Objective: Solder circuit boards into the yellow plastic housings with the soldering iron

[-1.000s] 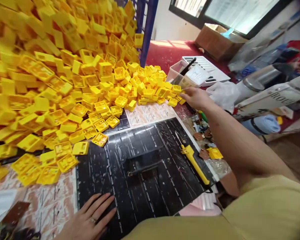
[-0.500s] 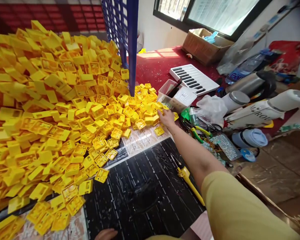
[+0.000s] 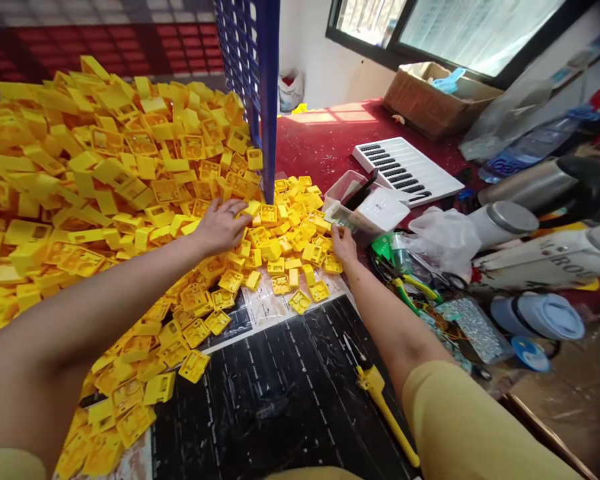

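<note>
My left hand [image 3: 223, 225], a ring on one finger, lies on the heap of yellow plastic cases [image 3: 130, 190]. Its fingers are spread and touch the cases near the blue crate's edge. At the right side of the smaller spill of yellow cases [image 3: 300, 230], my right hand [image 3: 345, 245] rests beside a clear plastic box [image 3: 341, 190]. Its fingers are slightly bent and apart, partly hidden, with nothing seen in them. Many cases are open shells with hollow insides. A soldering iron with a yellow handle [image 3: 387, 413] lies on the black mat [image 3: 260, 400].
A blue plastic crate [image 3: 269, 100] stands upright behind the heap. Beyond the box are a white tray with black strips [image 3: 405, 170] and a cardboard box [image 3: 430, 100]. Pliers [image 3: 413, 287], a tub of small shiny parts [image 3: 473, 327], cups and bottles crowd the right.
My left hand has come up from the bottom edge onto the heap. My right hand has shifted to the clear box's side. Another loose case lies at the spill's front; the view has shifted slightly.
</note>
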Tool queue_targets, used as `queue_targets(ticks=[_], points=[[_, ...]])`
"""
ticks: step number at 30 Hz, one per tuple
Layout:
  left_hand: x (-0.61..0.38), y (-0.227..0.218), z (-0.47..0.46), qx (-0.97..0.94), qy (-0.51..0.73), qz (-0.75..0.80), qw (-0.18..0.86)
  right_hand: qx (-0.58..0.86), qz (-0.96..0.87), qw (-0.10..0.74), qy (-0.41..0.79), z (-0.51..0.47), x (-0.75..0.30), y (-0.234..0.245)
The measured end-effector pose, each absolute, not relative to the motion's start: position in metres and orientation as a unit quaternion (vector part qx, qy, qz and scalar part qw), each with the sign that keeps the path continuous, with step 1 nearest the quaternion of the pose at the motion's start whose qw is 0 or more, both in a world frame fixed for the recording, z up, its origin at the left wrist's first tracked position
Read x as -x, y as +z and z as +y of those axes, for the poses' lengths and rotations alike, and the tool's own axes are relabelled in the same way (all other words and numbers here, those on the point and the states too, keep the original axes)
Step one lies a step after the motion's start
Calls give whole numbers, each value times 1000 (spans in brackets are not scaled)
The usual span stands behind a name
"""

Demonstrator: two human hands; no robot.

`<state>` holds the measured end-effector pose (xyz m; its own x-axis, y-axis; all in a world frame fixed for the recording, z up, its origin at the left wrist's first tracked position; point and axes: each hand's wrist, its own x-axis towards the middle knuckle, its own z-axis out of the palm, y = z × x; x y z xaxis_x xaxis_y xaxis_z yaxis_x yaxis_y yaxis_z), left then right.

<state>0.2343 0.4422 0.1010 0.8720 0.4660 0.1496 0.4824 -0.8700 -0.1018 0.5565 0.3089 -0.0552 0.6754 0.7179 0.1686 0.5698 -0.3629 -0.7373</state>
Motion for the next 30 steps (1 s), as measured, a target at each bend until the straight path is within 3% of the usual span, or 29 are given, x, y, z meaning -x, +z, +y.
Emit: queue_targets(ticks=[7, 15, 24, 27, 30], points=[[-294, 104, 444, 906, 15, -422, 28, 768, -424, 457, 148, 337, -540, -50], [-251, 109, 422, 924, 53, -375, 47, 752, -457, 435, 192, 344, -438, -48], [-121, 118, 396, 943, 102, -297, 108, 779, -484, 323, 234, 310, -287, -26], [-74, 117, 388, 941, 143, -289, 100, 772, -510, 264, 272, 295, -258, -16], [-35, 119, 379, 937, 108, -312, 114, 726, -566, 212, 327, 286, -261, 2]])
